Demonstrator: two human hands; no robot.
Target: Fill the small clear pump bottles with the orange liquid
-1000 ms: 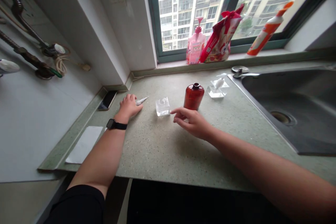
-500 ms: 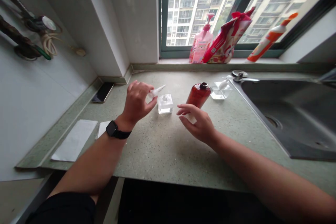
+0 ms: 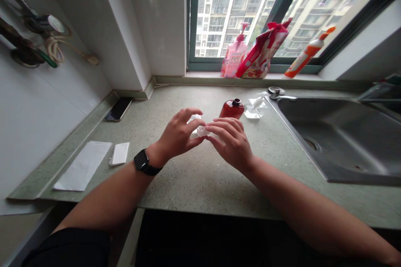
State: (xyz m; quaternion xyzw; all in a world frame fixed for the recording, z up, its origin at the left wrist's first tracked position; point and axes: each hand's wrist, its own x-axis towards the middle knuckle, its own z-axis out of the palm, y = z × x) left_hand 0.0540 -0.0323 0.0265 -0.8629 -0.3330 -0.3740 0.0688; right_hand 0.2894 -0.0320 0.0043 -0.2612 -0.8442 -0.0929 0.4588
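My left hand (image 3: 180, 135) and my right hand (image 3: 230, 142) meet over the green countertop (image 3: 200, 171), fingers pinched on a small white pump head (image 3: 202, 130) between them. The clear square bottle is mostly hidden behind my fingers. Just beyond stands an open dark red bottle (image 3: 232, 109), with a second clear square bottle and pump (image 3: 254, 108) to its right. A black watch (image 3: 143, 162) is on my left wrist.
A steel sink (image 3: 338, 142) fills the right side. On the windowsill stand a pink pump bottle (image 3: 233, 56), a red pouch (image 3: 260, 52) and an orange bottle (image 3: 305, 54). A phone (image 3: 119, 109) and white papers (image 3: 84, 164) lie at left.
My left hand lifted the white pump piece off the counter and brought it right. My right hand rose to meet it, and both now pinch it in front of the clear bottle.
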